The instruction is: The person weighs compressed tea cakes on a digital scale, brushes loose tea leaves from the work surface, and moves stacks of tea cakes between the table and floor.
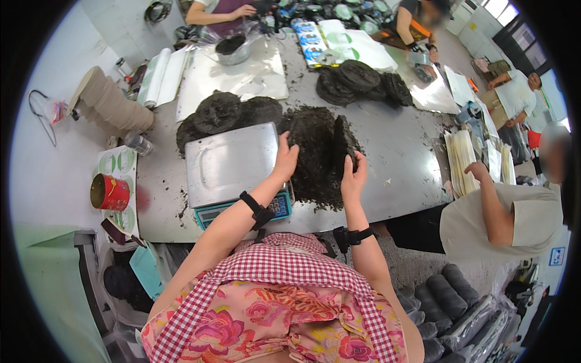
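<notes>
A dark, fibrous pressed slab (pixel 343 140) stands tilted up on edge over a crumbly dark pile (pixel 311 154) in the middle of the metal table. My right hand (pixel 354 176) is closed on the slab's near right edge, thumb in front and fingers behind. My left hand (pixel 286 158) is at the pile's left side, beside the scale; its thumb and forefinger are apart, and its other fingers are partly hidden. The teal scale (pixel 231 163) with its bare steel pan stands left of the pile. Behind it lie round dark cakes (pixel 218 113).
More dark cakes (pixel 358 75) lie farther back. Stacked beige discs (pixel 109 100), a clear jar (pixel 138 143) and a red tin (pixel 110 192) stand left. Co-workers sit across the table, and one person (pixel 496 221) is close on my right. Dark wrapped rolls (pixel 448 287) lie below.
</notes>
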A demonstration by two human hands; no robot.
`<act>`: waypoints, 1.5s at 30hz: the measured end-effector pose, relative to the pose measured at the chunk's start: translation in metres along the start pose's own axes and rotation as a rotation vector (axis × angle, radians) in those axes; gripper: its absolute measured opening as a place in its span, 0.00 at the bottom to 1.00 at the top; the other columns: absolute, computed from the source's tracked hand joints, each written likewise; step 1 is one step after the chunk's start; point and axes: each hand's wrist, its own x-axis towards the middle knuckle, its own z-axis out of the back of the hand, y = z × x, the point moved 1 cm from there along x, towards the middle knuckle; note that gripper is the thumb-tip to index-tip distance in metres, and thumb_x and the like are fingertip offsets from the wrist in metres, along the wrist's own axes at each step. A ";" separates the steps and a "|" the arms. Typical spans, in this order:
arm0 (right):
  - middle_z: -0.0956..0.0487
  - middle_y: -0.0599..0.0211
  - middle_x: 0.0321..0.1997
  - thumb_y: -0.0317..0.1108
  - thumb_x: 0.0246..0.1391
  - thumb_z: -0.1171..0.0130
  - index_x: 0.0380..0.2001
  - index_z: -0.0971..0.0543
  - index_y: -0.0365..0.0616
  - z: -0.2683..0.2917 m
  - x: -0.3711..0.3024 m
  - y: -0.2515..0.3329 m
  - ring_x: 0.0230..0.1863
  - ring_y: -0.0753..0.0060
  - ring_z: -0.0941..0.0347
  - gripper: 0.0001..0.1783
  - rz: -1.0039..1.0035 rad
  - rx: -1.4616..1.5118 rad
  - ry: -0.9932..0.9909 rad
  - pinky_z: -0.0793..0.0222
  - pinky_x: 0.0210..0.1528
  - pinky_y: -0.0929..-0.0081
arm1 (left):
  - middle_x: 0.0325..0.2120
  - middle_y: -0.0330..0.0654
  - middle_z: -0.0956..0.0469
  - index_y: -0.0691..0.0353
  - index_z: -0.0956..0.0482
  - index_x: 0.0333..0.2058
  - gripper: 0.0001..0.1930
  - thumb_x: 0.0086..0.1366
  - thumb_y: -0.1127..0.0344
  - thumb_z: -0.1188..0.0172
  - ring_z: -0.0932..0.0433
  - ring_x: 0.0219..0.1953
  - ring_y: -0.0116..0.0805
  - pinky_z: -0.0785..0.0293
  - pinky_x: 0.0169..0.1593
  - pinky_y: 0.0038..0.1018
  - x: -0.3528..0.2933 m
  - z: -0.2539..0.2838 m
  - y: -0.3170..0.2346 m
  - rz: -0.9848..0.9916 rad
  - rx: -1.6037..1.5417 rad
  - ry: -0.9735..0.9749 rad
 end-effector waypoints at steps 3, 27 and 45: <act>0.25 0.60 0.44 0.38 0.50 0.41 0.43 0.27 0.44 -0.028 -0.010 0.034 0.48 0.59 0.30 0.18 0.508 -0.394 0.301 0.38 0.51 0.67 | 0.50 0.45 0.35 0.56 0.49 0.59 0.26 0.62 0.71 0.60 0.33 0.51 0.36 0.34 0.50 0.28 -0.004 0.024 0.006 0.203 -0.471 0.037; 0.35 0.63 0.59 0.46 0.58 0.53 0.57 0.36 0.44 -0.032 -0.127 0.051 0.61 0.65 0.42 0.27 -0.256 0.047 0.850 0.49 0.62 0.68 | 0.60 0.56 0.48 0.70 0.48 0.60 0.37 0.59 0.53 0.45 0.52 0.64 0.51 0.56 0.64 0.40 -0.084 0.226 -0.042 -0.366 0.542 -0.112; 0.45 0.50 0.65 0.30 0.57 0.55 0.61 0.46 0.37 0.157 -0.422 0.066 0.66 0.53 0.49 0.29 -0.605 -0.169 0.632 0.51 0.64 0.64 | 0.63 0.56 0.55 0.64 0.51 0.62 0.41 0.52 0.58 0.42 0.55 0.66 0.50 0.55 0.64 0.47 -0.196 0.159 -0.050 -0.594 0.501 1.824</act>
